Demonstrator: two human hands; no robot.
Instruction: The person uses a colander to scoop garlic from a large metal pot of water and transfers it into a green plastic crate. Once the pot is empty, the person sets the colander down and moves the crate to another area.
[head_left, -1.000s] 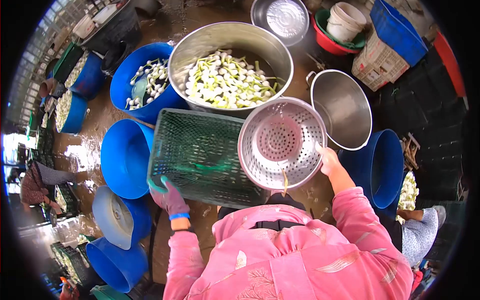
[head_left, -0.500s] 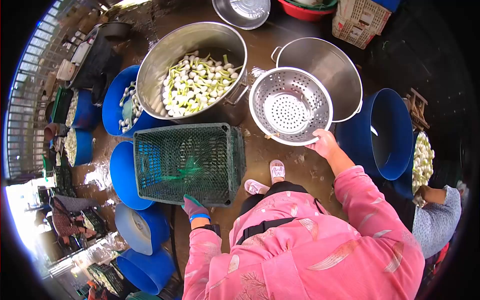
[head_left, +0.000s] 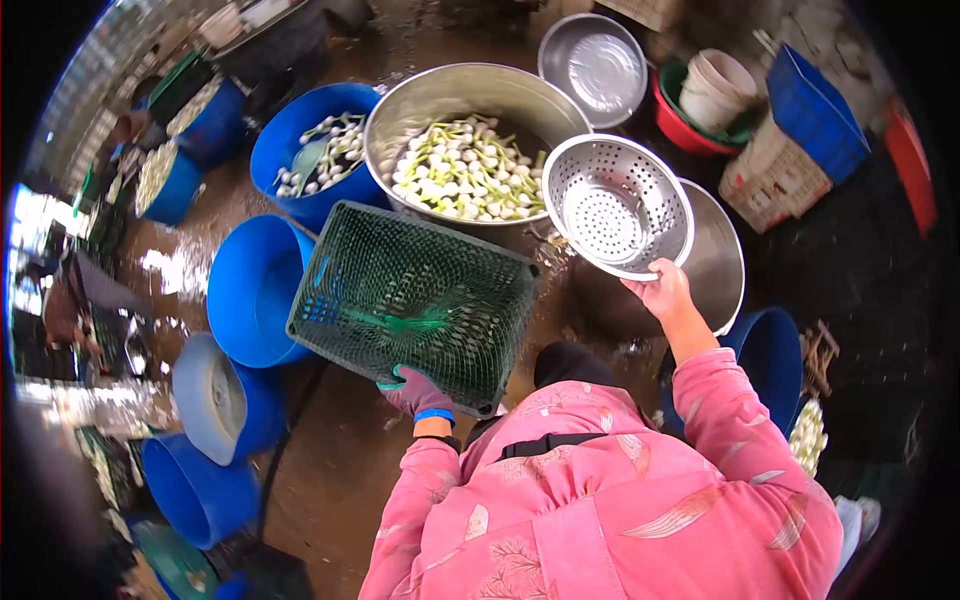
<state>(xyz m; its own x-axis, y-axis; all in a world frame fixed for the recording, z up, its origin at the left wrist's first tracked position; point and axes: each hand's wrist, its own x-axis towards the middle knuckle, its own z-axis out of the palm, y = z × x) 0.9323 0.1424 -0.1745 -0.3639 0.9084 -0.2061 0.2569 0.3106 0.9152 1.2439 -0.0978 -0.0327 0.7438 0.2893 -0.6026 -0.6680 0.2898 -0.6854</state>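
Note:
My left hand (head_left: 414, 392), in a purple and green glove, is closed on the near rim of a dark green mesh-lined plastic crate (head_left: 430, 300). The crate hangs at a slant in front of me, and nothing shows inside it. My bare right hand (head_left: 662, 288) grips the near rim of a metal colander (head_left: 610, 215). No food is visible in the colander, which overlaps the large metal pot (head_left: 722, 255) behind it. Beyond the crate stands a big metal tub (head_left: 385, 115) holding white bulbs with green stems (head_left: 468, 170).
To the left are several blue tubs (head_left: 240, 290), one containing bulbs. A metal basin (head_left: 595, 70), a red basin (head_left: 672, 125) and a blue crate (head_left: 815, 110) stand at the back. A dark hose (head_left: 283, 440) lies across the wet floor.
My view has shifted, so the surroundings sit differently. The crate has turned at an angle, still in my left hand. The colander remains in my right hand, more tilted.

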